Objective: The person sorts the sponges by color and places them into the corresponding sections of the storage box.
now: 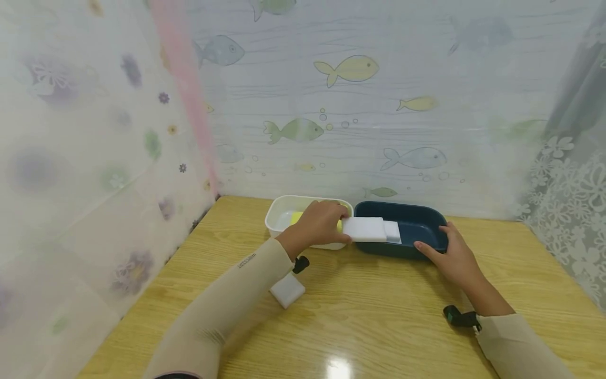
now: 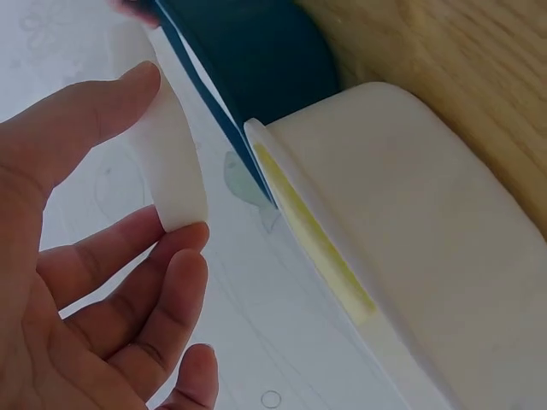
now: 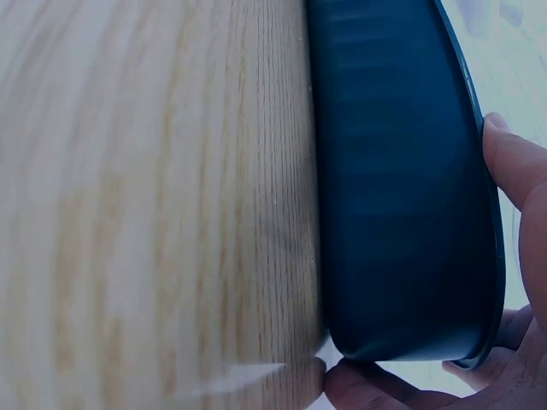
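My left hand pinches a white sponge block by its left end, thumb on one side and fingertips on the other. In the left wrist view the sponge block shows edge-on. It is held over the left part of a dark blue bin. Another white block shows inside that bin, partly covered by the held one. My right hand grips the bin's right end, thumb at the front rim. In the right wrist view fingertips also reach the bin's lower corner.
A white bin stands against the blue one's left side, with a yellow piece inside, partly behind my left hand. A white square block lies on the wooden table near my left forearm. A fish-patterned curtain hangs behind.
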### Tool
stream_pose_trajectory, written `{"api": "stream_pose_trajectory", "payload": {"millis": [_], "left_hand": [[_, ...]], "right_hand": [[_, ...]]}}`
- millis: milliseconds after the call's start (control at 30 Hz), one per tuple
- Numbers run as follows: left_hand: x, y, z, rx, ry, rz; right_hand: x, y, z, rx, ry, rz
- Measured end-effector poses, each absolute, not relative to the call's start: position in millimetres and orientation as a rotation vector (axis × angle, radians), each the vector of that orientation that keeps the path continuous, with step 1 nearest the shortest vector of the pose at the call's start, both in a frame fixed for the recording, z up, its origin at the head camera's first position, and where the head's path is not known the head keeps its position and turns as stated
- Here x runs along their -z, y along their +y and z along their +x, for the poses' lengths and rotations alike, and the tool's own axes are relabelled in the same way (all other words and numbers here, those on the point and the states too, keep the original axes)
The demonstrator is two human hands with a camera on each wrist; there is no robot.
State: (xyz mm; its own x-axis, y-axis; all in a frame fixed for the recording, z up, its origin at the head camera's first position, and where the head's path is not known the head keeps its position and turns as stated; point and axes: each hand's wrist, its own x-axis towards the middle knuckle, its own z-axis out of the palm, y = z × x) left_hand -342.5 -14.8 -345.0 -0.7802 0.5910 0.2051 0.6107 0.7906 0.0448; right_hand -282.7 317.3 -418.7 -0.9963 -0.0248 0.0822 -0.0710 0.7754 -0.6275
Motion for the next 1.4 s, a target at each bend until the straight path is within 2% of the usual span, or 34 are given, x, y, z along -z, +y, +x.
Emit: {"api": "stream_pose_trajectory", "payload": {"millis": [900, 1400], "left_hand": [[344, 40, -403, -0.21, -2.764, -0.728], [356, 64, -401, -0.422, -2.643, -0.893]], "right_hand": [[420, 319, -284, -1.021, -2.885, 0.087], [420, 318, -285, -1.012, -2.89, 0.082]]}}
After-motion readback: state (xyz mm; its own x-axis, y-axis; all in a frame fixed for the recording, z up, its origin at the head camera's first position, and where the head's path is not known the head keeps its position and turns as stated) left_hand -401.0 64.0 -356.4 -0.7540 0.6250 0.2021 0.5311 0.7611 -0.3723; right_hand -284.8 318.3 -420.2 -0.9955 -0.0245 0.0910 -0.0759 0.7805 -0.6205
